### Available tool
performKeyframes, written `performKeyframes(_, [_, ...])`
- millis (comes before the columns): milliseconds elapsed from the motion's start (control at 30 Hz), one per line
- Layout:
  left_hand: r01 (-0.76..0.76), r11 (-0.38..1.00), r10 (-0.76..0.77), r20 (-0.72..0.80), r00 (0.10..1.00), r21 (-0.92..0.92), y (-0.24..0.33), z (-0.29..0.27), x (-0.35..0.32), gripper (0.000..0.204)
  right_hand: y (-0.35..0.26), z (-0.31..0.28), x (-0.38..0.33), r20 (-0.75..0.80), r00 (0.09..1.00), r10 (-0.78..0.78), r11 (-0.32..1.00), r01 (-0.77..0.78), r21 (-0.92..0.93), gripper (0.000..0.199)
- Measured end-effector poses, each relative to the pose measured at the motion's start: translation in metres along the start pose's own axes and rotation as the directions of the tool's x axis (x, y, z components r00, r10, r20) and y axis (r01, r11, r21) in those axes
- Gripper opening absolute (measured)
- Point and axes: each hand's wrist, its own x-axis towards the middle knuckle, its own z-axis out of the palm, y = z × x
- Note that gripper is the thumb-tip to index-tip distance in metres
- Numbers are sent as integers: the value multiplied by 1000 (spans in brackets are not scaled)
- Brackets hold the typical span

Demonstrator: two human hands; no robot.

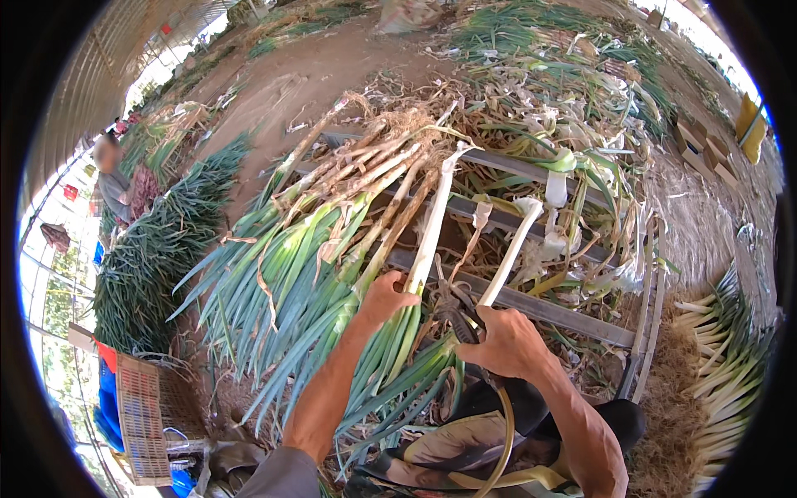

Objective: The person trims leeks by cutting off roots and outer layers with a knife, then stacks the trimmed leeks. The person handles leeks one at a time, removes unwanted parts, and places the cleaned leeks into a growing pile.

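My left hand [388, 299] is closed around a long green onion [429, 224], at the join of its white shank and green leaves. My right hand [505, 342] grips a second, peeled green onion [512, 249], whose white shank points up and away. A dark nozzle-like tool [457, 314] on a yellowish hose [506, 432] sits between the hands, against the right fingers; whether they hold it I cannot tell. Left of my left hand lies a heap of unpeeled green onions [332, 224], brown-skinned with roots at the far end.
A metal rack [540, 311] runs under the onions, with peeled skins [573, 116] strewn beyond. More unpeeled onions [166, 249] are piled at left, near a person [114, 187] and a woven basket [139, 415]. Cleaned onions [735, 365] lie in rows at right. Cardboard boxes [701, 149] stand far right.
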Motion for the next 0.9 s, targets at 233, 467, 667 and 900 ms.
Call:
performKeyframes(233, [-22,901,51,56,997,-432,-24,-3,-12,48,-5,-8,-26,84,996,-27,1000,28,-8,50])
performKeyframes(467, [-28,979,56,133,990,-202,-19,-15,-29,54,-21,-13,-31,209,978,19,998,-7,-58,53])
performKeyframes(667, [-166,947,205,-122,971,274,-3,1,-31,52,-20,-1,-39,124,988,-89,996,92,-14,49])
performKeyframes(900, [-169,864,303,-220,927,474,0,16,-27,53,-28,2,-38,158,981,-113,994,111,22,47])
